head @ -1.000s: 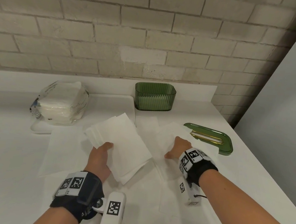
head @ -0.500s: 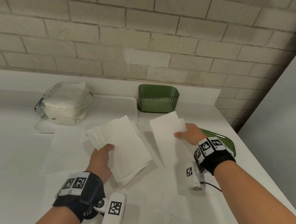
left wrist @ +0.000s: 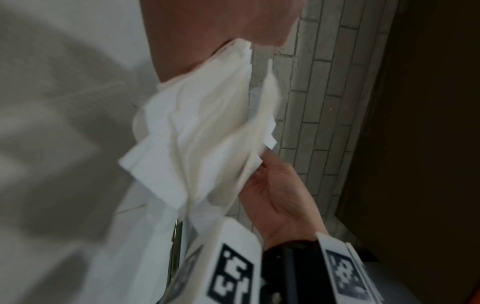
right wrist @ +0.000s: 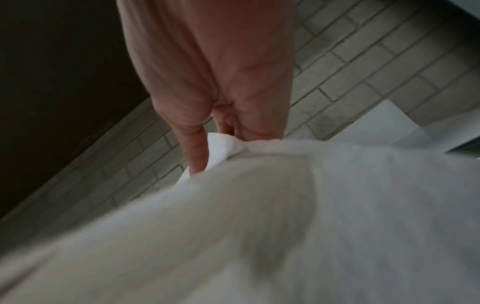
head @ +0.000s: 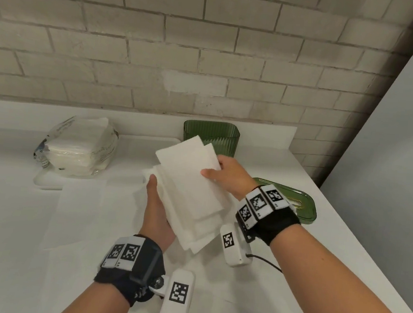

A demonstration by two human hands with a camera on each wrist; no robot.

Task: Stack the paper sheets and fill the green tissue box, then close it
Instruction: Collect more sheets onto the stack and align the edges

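A stack of white paper sheets (head: pixel 190 205) is lifted off the counter, and my left hand (head: pixel 156 209) holds it from below along its left edge. My right hand (head: pixel 226 177) pinches a folded white sheet (head: pixel 187 164) by its right edge and lays it on top of the stack. In the left wrist view the stack (left wrist: pixel 202 131) hangs fanned out between both hands. In the right wrist view thumb and fingers (right wrist: pixel 197 152) nip the sheet's edge (right wrist: pixel 223 148). The open green tissue box (head: pixel 217 136) stands at the back by the wall. Its green lid (head: pixel 299 203) lies on the counter behind my right wrist.
A plastic-wrapped pack of white tissues (head: pixel 77 151) sits on a white tray (head: pixel 46 182) at the back left. Loose flat sheets (head: pixel 86 210) lie spread over the white counter. The counter's right edge (head: pixel 358 249) runs diagonally beside a grey wall.
My right hand picked a sheet up from the counter on the right and carried it left onto the stack. My left hand raised the stack and shifted it right, toward the box.
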